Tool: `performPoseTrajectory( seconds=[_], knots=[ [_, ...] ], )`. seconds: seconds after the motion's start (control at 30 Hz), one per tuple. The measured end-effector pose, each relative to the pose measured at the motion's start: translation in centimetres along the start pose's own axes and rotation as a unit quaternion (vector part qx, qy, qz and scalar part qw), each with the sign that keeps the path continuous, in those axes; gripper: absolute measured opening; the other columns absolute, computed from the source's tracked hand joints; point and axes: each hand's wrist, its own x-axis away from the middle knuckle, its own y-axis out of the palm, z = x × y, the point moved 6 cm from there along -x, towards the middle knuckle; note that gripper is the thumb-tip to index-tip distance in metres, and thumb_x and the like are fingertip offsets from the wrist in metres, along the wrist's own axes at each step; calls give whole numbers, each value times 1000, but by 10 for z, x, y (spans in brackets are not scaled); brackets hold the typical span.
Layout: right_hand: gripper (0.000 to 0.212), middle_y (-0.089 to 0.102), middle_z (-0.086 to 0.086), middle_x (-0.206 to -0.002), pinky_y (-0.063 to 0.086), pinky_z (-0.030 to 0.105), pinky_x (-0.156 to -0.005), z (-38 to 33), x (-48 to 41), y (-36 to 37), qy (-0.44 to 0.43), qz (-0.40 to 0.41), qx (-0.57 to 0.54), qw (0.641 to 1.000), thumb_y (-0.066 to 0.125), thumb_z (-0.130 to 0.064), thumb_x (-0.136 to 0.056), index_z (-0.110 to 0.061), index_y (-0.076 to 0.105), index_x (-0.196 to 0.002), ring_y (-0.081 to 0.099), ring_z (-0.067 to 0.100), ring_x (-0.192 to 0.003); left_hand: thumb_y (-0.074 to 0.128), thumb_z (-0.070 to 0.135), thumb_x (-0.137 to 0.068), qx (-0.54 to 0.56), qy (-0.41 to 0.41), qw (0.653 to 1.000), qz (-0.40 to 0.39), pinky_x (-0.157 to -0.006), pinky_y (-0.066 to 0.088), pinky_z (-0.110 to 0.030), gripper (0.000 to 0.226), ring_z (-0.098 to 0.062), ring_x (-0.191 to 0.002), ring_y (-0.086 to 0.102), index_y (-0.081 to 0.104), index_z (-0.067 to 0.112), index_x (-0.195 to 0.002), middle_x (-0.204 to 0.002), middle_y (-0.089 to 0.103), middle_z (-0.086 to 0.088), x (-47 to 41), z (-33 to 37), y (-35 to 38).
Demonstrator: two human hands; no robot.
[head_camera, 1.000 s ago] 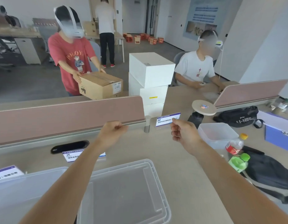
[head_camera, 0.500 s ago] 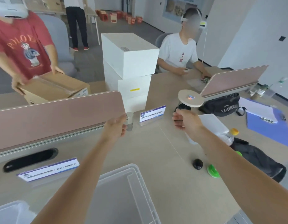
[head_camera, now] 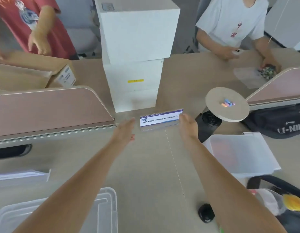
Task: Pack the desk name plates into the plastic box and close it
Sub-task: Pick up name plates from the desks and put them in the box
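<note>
The desk name plate (head_camera: pixel 160 119) is standing upright on the counter (head_camera: pixel 145 165), a little above the middle of the frame. It is sitting just in front of a stack of 3 white boxes (head_camera: pixel 135 47). The plate is clear plastic with a white and blue card inside.

2 bare arms are stretching up from the bottom of the frame toward the plate. The left hand (head_camera: pixel 124 130) is hovering just to the left of the plate. Its fingers (head_camera: pixel 130 121) are straight and wide and are holding nothing, and a small gap is showing between them and the plate. The right hand (head_camera: pixel 188 126) is at the plate's right end. Its fingers (head_camera: pixel 183 117) are straight and wide too. Their tips seem to be touching the plate's edge, but the picture is blurry there.

The plastic box (head_camera: pixel 110 207) is sitting in the lower left of the frame, well apart from the plate. Another name plate (head_camera: pixel 23 175) is lying at the left edge, near the box.

A pink divider (head_camera: pixel 50 108) is standing at the left, with a cardboard box (head_camera: pixel 28 73) behind it. A round wooden disc (head_camera: pixel 227 104) with small bright bits on it is sitting to the right of the plate. A black bag (head_camera: pixel 280 121) is lying at the right edge, and a clear tub (head_camera: pixel 241 153) is sitting below it. A small black round thing (head_camera: pixel 206 213) is resting near the bottom. A person in a red shirt (head_camera: pixel 28 19) is standing in the upper left. A person in a white shirt (head_camera: pixel 230 19) is sitting in the upper right.
</note>
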Motion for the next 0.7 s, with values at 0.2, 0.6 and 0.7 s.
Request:
performPoseTrajectory(
  seconds=[0.2, 0.6, 0.7],
  knots=[
    [46, 53, 3, -114, 35, 38, -89, 14, -60, 20, 25, 3, 12, 1000, 41, -42, -98, -13, 46, -134, 49, 25, -103, 43, 56, -83, -112, 5, 992, 64, -103, 43, -46, 56, -36, -124, 50, 57, 18, -121, -130, 51, -11, -54, -3, 31],
    [58, 43, 3, -151, 31, 43, -110, 35, -94, 46, 30, -67, -31, 997, 33, -51, -100, -19, 32, -149, 41, 27, -137, 25, 73, -87, -147, -49, 983, 97, -85, 38, -36, 75, -24, -98, 51, 45, 19, -135, -114, 54, -2, -89, -30, 66],
    [61, 46, 4, -149, 32, 44, -110, 33, -84, 44, 23, -64, -30, 997, 33, -55, -99, -18, 34, -147, 42, 27, -135, 22, 75, -86, -93, -57, 988, 108, -92, 35, -39, 80, -25, -108, 45, 34, 18, -142, -122, 48, -1, -80, -30, 67]
  ],
)
